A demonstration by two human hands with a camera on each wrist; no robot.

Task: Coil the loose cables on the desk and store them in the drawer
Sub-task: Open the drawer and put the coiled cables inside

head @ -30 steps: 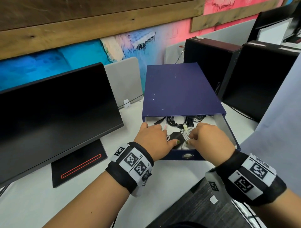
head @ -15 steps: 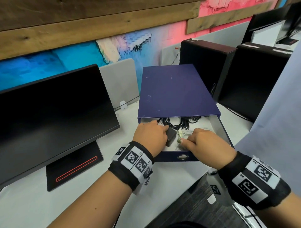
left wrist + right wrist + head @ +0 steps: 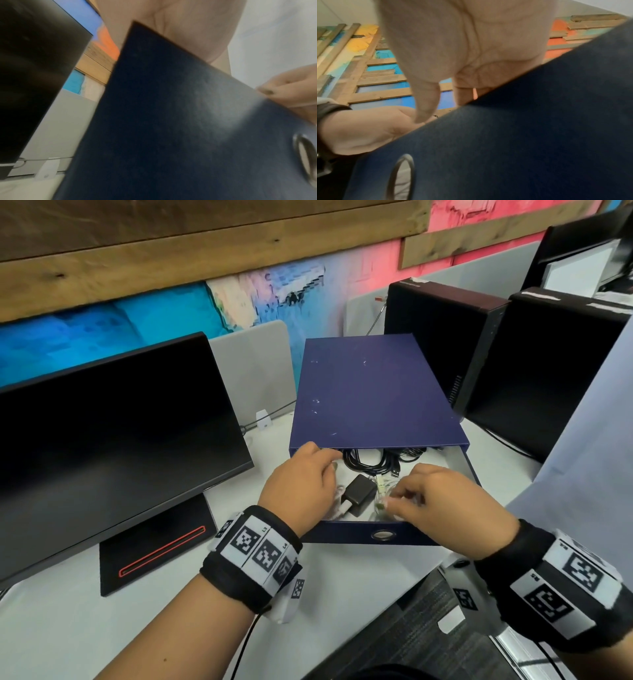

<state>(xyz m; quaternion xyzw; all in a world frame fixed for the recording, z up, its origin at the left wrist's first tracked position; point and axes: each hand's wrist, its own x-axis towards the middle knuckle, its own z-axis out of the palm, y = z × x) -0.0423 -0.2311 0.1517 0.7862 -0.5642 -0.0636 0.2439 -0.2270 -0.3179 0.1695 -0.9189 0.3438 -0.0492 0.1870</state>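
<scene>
- Drawer (image 3: 373,534), dark blue box type, sits pulled part-way out of its blue sleeve (image 3: 370,392) on the white desk (image 3: 102,628); front panel with a metal ring pull faces the person
- Inside the drawer: a black coiled cable (image 3: 371,462) at 12 o'clock against the sleeve's mouth, a black charger block (image 3: 359,493) near the middle, a white cable (image 3: 382,491) just at its 3 o'clock side
- Left hand (image 3: 301,486) reaches over the drawer's front edge at 9 o'clock of the charger block, fingers curled downward; whether they hold anything, cannot tell, since the hand's back hides them
- Right hand (image 3: 442,501) is over the drawer at 3 o'clock, thumb and fingertips pinched together on the white cable
- Both wrist views are blurred and mostly filled by the drawer's blue front; only palms and the ring pull show
- Black monitor (image 3: 113,440) stands at 9 o'clock of the drawer; two black computer towers (image 3: 534,378) at 2 o'clock
</scene>
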